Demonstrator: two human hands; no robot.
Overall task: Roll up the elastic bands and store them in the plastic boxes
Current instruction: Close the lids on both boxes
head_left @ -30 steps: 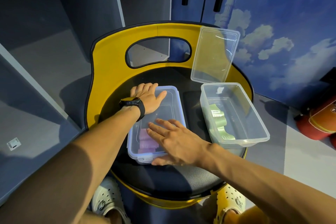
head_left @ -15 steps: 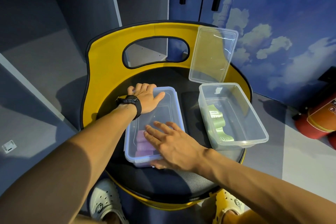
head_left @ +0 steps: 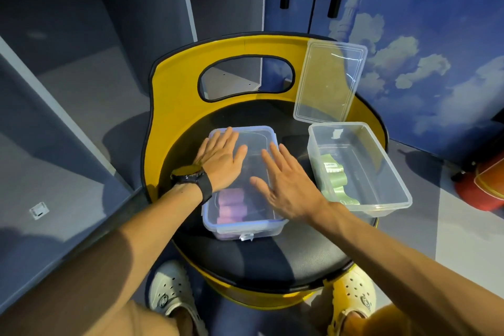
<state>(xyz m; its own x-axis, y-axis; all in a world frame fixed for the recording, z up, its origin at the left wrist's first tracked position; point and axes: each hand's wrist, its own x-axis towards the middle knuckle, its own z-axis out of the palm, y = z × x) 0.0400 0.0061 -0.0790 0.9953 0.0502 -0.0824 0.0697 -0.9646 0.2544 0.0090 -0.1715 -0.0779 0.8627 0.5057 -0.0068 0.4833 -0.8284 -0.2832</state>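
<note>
My left hand (head_left: 221, 161) and right hand (head_left: 286, 185) lay flat, fingers spread, pressing on the lidded box (head_left: 242, 215) of purple rolls (head_left: 231, 207).

Lidded box (head_left: 268, 228) holding purple rolled bands (head_left: 231, 206), open box (head_left: 381, 172) with green bands (head_left: 334, 180)

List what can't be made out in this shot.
- Head view: the label on the green bands is too small to read.
- The closed box: lid glare and both hands, left hand and right hand, obscure the purple rolls; count unclear.
- The red object is cut off by the right edge.
</note>
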